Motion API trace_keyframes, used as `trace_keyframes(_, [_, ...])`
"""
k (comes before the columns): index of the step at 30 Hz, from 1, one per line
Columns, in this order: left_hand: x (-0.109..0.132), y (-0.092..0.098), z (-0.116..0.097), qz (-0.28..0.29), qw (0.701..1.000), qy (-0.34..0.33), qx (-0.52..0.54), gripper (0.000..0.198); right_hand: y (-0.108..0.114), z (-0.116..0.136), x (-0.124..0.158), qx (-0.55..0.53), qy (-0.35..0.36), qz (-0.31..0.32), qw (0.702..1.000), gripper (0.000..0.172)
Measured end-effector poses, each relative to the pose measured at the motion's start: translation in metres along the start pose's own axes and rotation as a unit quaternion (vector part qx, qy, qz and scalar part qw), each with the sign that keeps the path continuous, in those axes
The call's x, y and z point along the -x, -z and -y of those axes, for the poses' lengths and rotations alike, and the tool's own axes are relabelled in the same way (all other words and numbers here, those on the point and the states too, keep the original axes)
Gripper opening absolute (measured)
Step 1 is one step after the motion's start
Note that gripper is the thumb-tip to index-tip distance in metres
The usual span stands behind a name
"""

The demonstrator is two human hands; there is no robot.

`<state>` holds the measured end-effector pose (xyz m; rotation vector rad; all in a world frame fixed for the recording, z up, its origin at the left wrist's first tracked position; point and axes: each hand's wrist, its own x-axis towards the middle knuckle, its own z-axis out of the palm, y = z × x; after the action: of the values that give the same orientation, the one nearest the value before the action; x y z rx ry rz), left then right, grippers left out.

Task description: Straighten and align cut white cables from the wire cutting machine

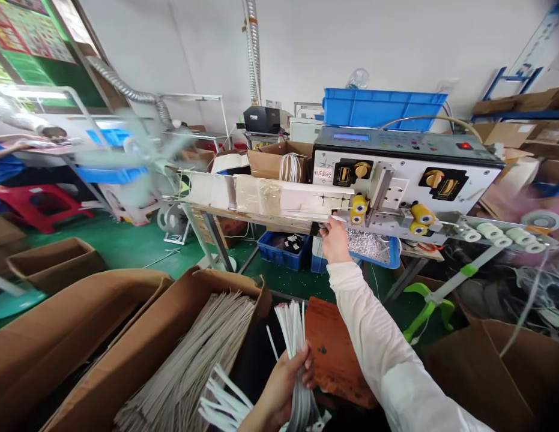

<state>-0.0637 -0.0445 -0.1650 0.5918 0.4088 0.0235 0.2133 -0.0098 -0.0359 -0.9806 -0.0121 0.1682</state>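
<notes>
Firmly, the left hand (286,378) wraps its thumb and curled fingers around a bundle of white wires (288,324), whose reddish-tipped ends fan upward above the grip. The right hand (335,240) reaches forward with thumb and fingertips drawn close together beside the trough (256,195), just below the yellow rollers (359,207); whether they pinch a wire, I cannot tell. The bundle should be light, springy and rather smooth, so loose strands could slide out; a full wrap near mid-length would suit it, keeping pressure off the delicate-looking tips. Beyond the hands stand the wire-cutting machine (407,171), a blue tray (395,252) of pale scraps beneath it, a reddish-brown stool (337,354) and, to the left, a long cardboard carton (126,342) holding greyish wires (189,354).
</notes>
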Motion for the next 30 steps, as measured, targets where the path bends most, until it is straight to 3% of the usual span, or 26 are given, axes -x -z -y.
trace_keyframes(7, [0.003, -0.002, -0.004, 0.007, 1.000, -0.014, -0.001, 0.043, -0.014, 0.013, -0.001, 0.020, 0.012, 0.002, 1.000, 0.029])
trace_keyframes(10, [0.003, 0.000, -0.013, 0.027, 0.999, -0.038, 0.002, 0.041, -0.001, 0.012, 0.016, 0.046, 0.114, 0.028, 0.992, 0.029])
trace_keyframes(13, [0.004, 0.000, -0.029, 0.032, 0.998, -0.061, 0.002, 0.037, 0.032, 0.015, 0.051, 0.094, 0.227, 0.149, 0.958, 0.032])
trace_keyframes(15, [0.005, -0.002, -0.041, 0.035, 0.997, -0.071, -0.006, 0.035, 0.060, 0.023, 0.078, 0.180, 0.221, 0.295, 0.912, 0.032])
trace_keyframes(18, [0.004, -0.008, -0.054, 0.051, 0.995, -0.077, -0.024, 0.033, 0.094, 0.039, 0.112, 0.333, 0.109, 0.538, 0.767, 0.033])
trace_keyframes(20, [-0.001, -0.013, -0.055, 0.058, 0.995, -0.066, -0.041, 0.033, 0.107, 0.045, 0.128, 0.358, 0.017, 0.628, 0.691, 0.037])
trace_keyframes(21, [-0.005, -0.014, -0.052, 0.058, 0.995, -0.058, -0.049, 0.033, 0.110, 0.045, 0.134, 0.353, -0.023, 0.645, 0.677, 0.038])
trace_keyframes(26, [-0.021, -0.019, -0.022, 0.049, 0.997, -0.034, -0.053, 0.038, 0.118, 0.029, 0.147, 0.343, -0.148, 0.581, 0.723, 0.038])
trace_keyframes(28, [-0.022, -0.019, -0.012, 0.051, 0.998, -0.003, -0.041, 0.037, 0.124, 0.023, 0.144, 0.361, -0.145, 0.538, 0.748, 0.039])
trace_keyframes(30, [-0.020, -0.018, -0.006, 0.042, 0.998, 0.028, -0.029, 0.039, 0.130, 0.019, 0.138, 0.377, -0.084, 0.509, 0.769, 0.039])
